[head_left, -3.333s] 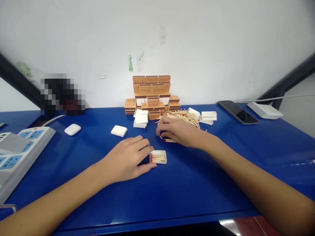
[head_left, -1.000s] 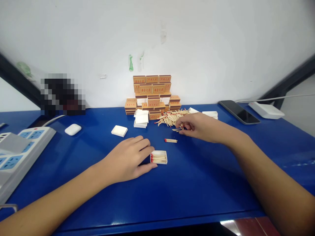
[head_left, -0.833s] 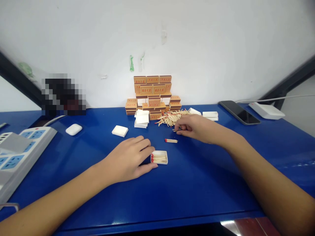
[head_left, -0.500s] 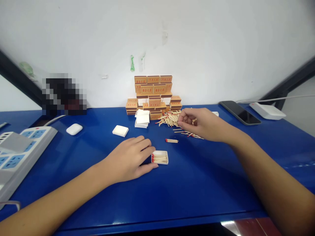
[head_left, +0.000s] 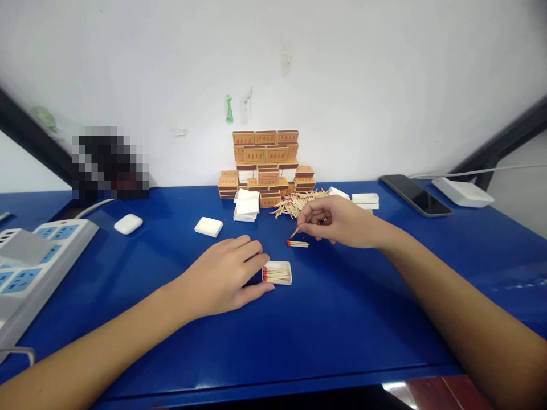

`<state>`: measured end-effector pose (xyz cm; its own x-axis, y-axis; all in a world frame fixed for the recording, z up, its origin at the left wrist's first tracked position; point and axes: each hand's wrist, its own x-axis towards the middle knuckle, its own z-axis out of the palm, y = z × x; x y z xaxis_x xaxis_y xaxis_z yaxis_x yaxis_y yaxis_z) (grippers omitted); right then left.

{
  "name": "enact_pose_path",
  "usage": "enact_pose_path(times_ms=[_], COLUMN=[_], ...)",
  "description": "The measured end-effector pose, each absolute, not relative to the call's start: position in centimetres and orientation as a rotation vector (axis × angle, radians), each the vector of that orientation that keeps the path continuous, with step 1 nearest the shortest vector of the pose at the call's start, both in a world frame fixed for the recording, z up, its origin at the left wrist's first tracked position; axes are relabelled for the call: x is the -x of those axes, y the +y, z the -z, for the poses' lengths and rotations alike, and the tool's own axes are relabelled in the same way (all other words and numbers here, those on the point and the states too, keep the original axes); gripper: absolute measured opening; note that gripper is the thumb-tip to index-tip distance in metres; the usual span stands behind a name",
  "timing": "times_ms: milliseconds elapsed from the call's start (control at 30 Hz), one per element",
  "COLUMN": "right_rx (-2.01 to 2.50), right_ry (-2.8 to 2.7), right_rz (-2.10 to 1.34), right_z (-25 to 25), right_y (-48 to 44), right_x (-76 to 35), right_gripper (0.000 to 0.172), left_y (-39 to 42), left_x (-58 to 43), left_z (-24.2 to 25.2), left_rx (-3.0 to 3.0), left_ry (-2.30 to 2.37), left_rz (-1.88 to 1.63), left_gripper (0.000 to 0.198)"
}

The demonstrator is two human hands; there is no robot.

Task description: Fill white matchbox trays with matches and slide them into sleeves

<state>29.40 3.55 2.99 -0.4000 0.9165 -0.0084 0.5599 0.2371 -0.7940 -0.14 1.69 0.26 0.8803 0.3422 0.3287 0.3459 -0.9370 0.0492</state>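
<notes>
Match tray [head_left: 277, 273], white, open-topped, partly filled with red-tipped matches whose heads are pointing left: it is lying on the blue table [head_left: 342, 324], close in front of the person. The left hand [head_left: 222, 277] is resting flat beside the tray's left end, bracketing that end between thumb and curled fingers in a loose hold. The right hand [head_left: 337, 222] is hovering just beyond and to the right of the tray, thumb and forefinger pinching a single match [head_left: 294, 233], which is slanting down and leftward. A small bundle of matches [head_left: 298, 244] is lying just beyond the tray, directly under the pinched match's tip. A loose heap of matches [head_left: 297, 202] is lying farther beyond the tray, and a stack of orange matchboxes [head_left: 265, 162] is standing behind that, against the wall. Empty white trays are sitting as a pile [head_left: 245, 206] beyond the tray to its left, a lone empty tray [head_left: 208, 226] farther left, and two more trays [head_left: 364, 199] beyond the right hand. An earbud case [head_left: 127, 224] and a power strip [head_left: 34, 253] are lying far left of the tray. A phone [head_left: 414, 195] and a white box [head_left: 462, 191] are lying far right of it.
</notes>
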Motion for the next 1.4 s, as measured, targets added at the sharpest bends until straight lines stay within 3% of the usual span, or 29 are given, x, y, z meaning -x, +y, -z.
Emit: enact_pose_path(times_ms=[233,467,800,1067,1400], right_rx=[1.296,1.420,1.462,1.337,1.522], right_ry=[-2.017,-2.164,-2.342,-2.397,-2.387], right_rz=[-1.017,-0.791,-0.889,-0.852,-0.463], right_z=[-2.6,-2.0,-2.7,-2.5,-1.8], right_y=[4.0,4.2,3.7,3.7,4.8], right_x=[-30.0,-30.0,-30.4,-30.1,-31.2], right_gripper=[0.025,0.021,0.020,0.038,0.014], left_y=[1.6,1.7,1.7,1.6,1.6], left_x=[0.2,0.1,0.1,0.0,0.1], left_z=[-0.3,-0.2,-0.2,-0.3,-0.4], left_rx=[3.030,3.031,3.036,3.034,3.043], left_ry=[-0.558,-0.557,-0.569,-0.570,-0.568], left_rz=[0.520,0.518,0.510,0.509,0.511], left_gripper=[0.035,0.036,0.036,0.035,0.035])
